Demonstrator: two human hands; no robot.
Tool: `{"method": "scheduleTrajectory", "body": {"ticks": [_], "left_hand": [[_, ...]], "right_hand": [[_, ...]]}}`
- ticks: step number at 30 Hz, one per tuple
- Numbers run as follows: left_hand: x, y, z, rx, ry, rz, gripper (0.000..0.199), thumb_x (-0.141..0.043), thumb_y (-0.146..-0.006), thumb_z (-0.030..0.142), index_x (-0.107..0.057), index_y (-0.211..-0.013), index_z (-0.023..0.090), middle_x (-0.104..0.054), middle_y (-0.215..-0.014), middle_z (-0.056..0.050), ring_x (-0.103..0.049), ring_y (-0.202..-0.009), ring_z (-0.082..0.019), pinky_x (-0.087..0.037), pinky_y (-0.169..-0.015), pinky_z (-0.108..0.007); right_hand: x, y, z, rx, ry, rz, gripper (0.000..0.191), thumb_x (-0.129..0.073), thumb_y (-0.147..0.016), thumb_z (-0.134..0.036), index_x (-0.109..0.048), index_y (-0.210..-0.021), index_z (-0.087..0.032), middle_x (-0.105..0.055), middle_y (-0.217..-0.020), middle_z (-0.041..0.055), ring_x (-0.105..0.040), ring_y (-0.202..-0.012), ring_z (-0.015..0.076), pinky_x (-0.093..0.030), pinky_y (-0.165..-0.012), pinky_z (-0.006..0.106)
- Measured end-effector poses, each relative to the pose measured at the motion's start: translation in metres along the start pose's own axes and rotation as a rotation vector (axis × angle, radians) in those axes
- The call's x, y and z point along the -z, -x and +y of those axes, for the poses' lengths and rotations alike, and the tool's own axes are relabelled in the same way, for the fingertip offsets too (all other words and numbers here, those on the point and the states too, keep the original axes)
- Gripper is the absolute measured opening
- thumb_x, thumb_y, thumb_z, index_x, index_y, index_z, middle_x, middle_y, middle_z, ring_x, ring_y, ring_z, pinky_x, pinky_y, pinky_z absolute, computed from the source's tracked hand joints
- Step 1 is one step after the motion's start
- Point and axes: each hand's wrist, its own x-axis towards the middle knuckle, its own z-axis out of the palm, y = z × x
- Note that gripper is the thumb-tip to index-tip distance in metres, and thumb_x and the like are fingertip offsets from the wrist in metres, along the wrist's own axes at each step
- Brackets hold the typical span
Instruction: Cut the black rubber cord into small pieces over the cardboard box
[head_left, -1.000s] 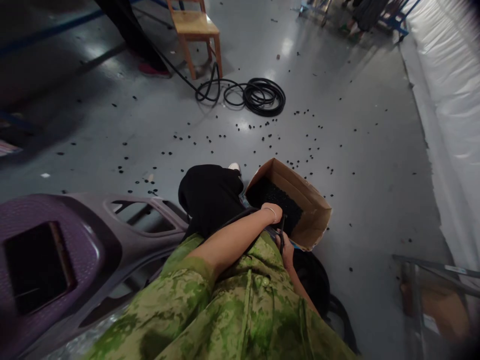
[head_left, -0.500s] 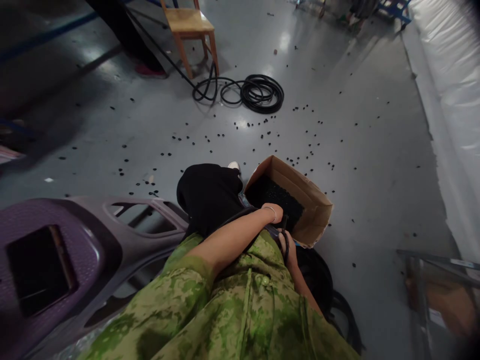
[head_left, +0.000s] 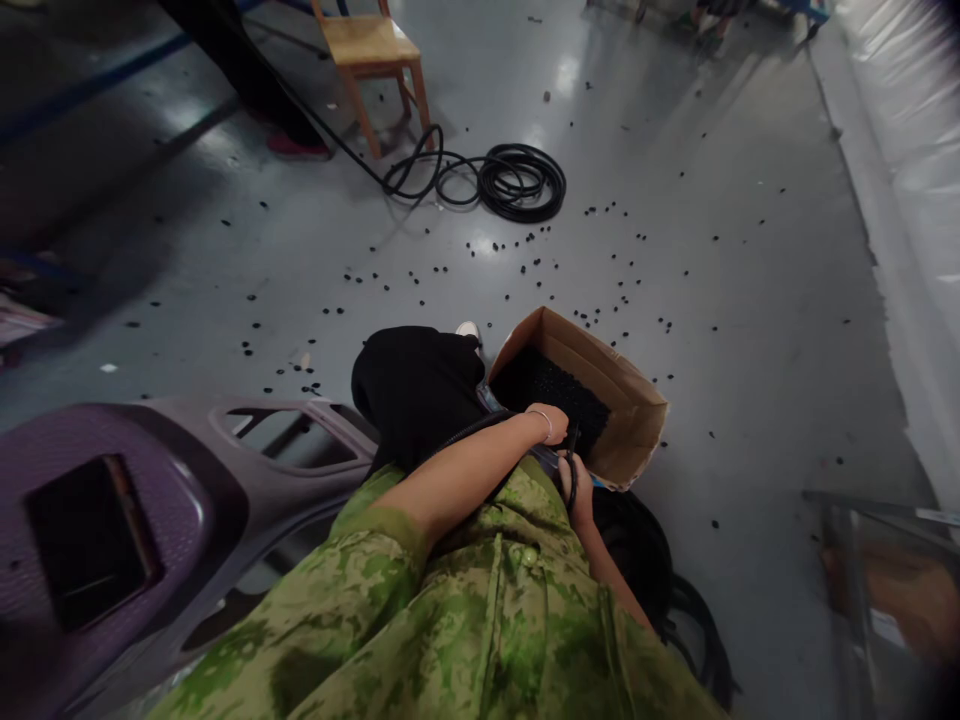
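1. Black strip (head_left: 573, 488) is running through the right hand (head_left: 577, 490), whose fingers are curling closed around it, beside the near edge of the cardboard box (head_left: 634, 425).
2. The left hand (head_left: 551, 424) is hanging at the box's near side, by the small black pieces (head_left: 551, 378) inside, fingers curling inward; I cannot tell what, if anything, it is gripping.
3. Good handling is probably depending on holding the strip steady, keeping fingertips clear of each other and working over the box's opening.
4. Compared with a second ago, the right hand is sitting slightly farther right and the strip is bowing more; the left hand is staying almost in place.
5. The phone (head_left: 86, 545) is also appearing farther right, the camera view shifting slightly.
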Motion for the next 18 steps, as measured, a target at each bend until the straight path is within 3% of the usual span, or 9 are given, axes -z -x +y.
{"method": "scheduleTrajectory", "body": {"ticks": [4,8,12,18], "left_hand": [[0.001,-0.002,-0.001,0.038,0.025,0.028,0.042,-0.045,-0.092,0.035,-0.066,-0.116,0.008,-0.065,-0.115,-0.022,-0.06,-0.112,-0.029,-0.049,-0.089,-0.034],[0.003,-0.002,-0.001,0.044,0.039,0.038,0.041,-0.045,-0.092,0.033,-0.066,-0.115,0.007,-0.065,-0.115,-0.022,-0.06,-0.112,-0.029,-0.049,-0.089,-0.035],[0.004,0.0,0.0,0.052,0.025,0.05,0.04,-0.044,-0.092,0.031,-0.067,-0.114,0.006,-0.064,-0.116,-0.023,-0.061,-0.111,-0.029,-0.05,-0.088,-0.035],[0.003,-0.001,-0.004,0.096,0.066,0.092,0.033,-0.059,-0.083,0.024,-0.07,-0.11,0.011,-0.066,-0.113,-0.021,-0.061,-0.11,-0.029,-0.049,-0.09,-0.036]], "right_hand": [[-0.001,-0.005,0.011,0.041,0.101,0.023,0.043,-0.045,-0.084,-0.051,-0.064,-0.1,-0.015,-0.069,-0.087,0.0074,-0.061,-0.082,0.0195,-0.048,-0.076,0.03],[-0.002,-0.009,0.019,0.075,0.164,0.055,0.053,-0.045,-0.084,-0.05,-0.06,-0.119,-0.014,-0.069,-0.107,0.0113,-0.063,-0.099,0.0229,-0.048,-0.085,0.032],[-0.004,-0.011,0.021,0.041,0.242,0.058,0.06,-0.041,-0.085,-0.051,-0.055,-0.129,-0.013,-0.072,-0.095,0.0085,-0.066,-0.087,0.022,-0.049,-0.078,0.03],[-0.009,-0.017,0.026,0.037,0.285,0.06,0.058,-0.043,-0.082,-0.054,-0.062,-0.12,-0.015,-0.072,-0.082,0.0064,-0.065,-0.073,0.0196,-0.049,-0.069,0.027]]}}
